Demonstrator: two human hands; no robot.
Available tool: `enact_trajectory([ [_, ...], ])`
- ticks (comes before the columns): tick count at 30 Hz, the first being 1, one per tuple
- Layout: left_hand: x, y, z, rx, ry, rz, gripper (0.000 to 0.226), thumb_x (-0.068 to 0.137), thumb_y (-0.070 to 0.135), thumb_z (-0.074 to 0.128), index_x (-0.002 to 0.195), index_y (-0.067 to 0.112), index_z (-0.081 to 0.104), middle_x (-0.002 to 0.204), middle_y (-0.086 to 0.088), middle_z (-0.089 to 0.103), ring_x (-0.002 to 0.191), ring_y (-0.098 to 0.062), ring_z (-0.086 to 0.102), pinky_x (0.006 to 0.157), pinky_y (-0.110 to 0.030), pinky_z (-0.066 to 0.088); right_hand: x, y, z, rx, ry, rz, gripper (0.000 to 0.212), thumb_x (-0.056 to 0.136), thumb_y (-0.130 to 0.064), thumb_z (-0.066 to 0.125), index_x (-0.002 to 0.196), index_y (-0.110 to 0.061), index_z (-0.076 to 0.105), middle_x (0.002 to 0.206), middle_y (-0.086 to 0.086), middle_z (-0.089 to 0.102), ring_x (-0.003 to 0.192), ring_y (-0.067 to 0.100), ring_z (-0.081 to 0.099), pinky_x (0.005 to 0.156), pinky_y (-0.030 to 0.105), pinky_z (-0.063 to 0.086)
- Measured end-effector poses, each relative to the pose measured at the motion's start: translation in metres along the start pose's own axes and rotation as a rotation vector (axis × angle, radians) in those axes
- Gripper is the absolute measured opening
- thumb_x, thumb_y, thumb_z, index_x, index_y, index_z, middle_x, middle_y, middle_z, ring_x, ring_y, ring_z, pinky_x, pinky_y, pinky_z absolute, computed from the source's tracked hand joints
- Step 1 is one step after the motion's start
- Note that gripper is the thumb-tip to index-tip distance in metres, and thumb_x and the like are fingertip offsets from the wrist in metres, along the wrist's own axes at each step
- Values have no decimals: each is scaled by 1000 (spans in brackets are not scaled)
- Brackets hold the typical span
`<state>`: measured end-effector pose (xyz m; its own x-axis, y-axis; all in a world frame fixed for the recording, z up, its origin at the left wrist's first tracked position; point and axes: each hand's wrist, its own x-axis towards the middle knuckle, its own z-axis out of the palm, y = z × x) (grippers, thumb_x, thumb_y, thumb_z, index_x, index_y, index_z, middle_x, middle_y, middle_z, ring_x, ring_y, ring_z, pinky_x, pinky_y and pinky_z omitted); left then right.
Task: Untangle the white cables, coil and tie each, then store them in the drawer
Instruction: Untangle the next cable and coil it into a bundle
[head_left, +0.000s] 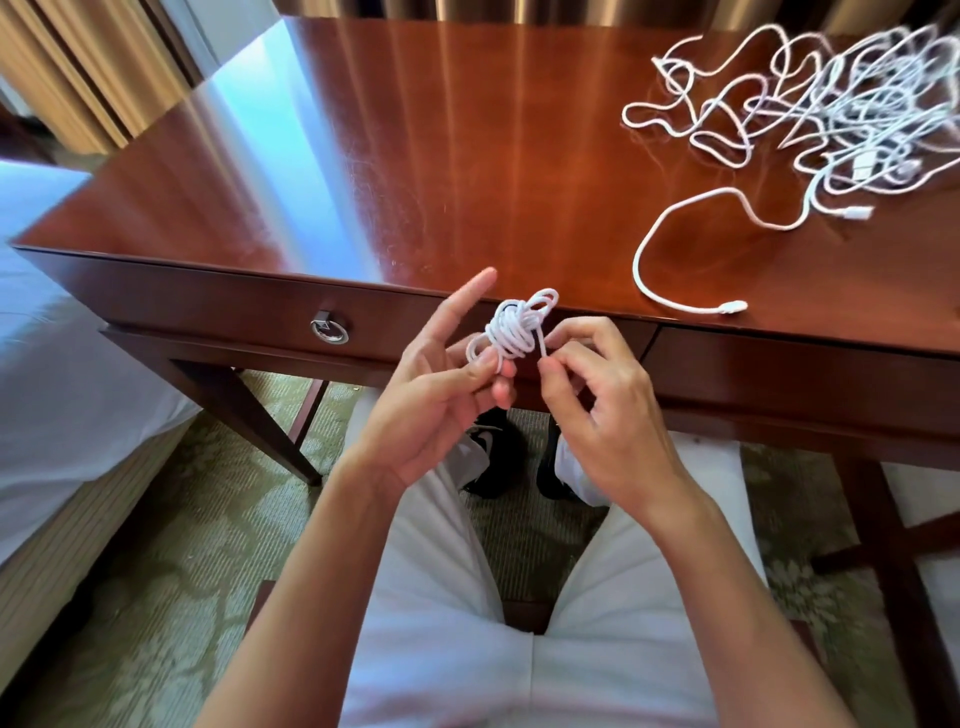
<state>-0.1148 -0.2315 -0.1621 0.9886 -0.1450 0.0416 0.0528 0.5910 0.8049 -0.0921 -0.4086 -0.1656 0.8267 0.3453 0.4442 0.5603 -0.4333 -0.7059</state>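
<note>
1. i see my left hand (436, 379) in front of the tabletop (467, 156) edge, pinching a small coiled white cable (511, 330) between thumb and curled lower fingers, with the index finger pointing straight up and away.
2. my right hand (597, 395) sits just beside it, its fingers (566, 338) curled and pinching the loose end of that same coiled white cable, where the strand comes down out of the bundle.
3. the coiled white cable hangs in the air between the 2 hands, in front of the closed drawer (332, 312) with its round metal ring handle (329, 328).
4. the tangled pile of white cables (831, 104) lies on the far right of the tabletop, well apart from my hands.
5. 1 loose white cable (670, 218) trails out of that pile toward the near edge, its plug lying on the wood just above the right-hand drawer front.
6. below the hands i see white trousers (457, 623), dark shoes (493, 457) on patterned carpet (182, 545), and a bed (47, 338) on the left.
</note>
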Motion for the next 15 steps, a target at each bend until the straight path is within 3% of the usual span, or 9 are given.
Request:
enact_trajectory([
  [3,3,0,4,-118,-8,-26,49,84,-7,61,132,2,59,83,-8,58,70,-11,56,68,-22,51,0,-1,2,7,-29,16,29,101,-24,49,81,-6,60,91,-4,56,76,8,52,67,22,40],
  [6,5,-2,7,-277,-13,-58,52,76,-1,71,128,0,62,79,-5,61,66,-9,57,69,-21,53,-1,-3,5,-22,-93,29,30,100,-23,48,74,-9,52,80,-4,50,71,10,47,65,26,38],
  [10,8,-6,16,-339,265,-51,43,72,-4,60,115,0,67,72,-4,61,56,-7,55,60,-20,53,-2,-10,7,-222,-132,-22,31,98,-20,52,70,-18,38,74,-8,40,68,11,39,58,35,41],
  [13,9,-10,19,-220,401,-30,35,82,-9,52,114,0,63,69,-5,61,53,-6,55,59,-18,53,-6,-20,8,-363,-132,-145,27,95,-18,56,71,-18,45,78,-5,44,75,16,49,61,36,48],
  [15,5,-13,20,40,444,25,26,93,-10,51,112,2,65,73,-6,65,59,-9,58,61,-17,52,-7,-25,7,-440,-96,-208,24,96,-18,59,74,-9,59,89,2,55,84,20,53,65,31,47],
])
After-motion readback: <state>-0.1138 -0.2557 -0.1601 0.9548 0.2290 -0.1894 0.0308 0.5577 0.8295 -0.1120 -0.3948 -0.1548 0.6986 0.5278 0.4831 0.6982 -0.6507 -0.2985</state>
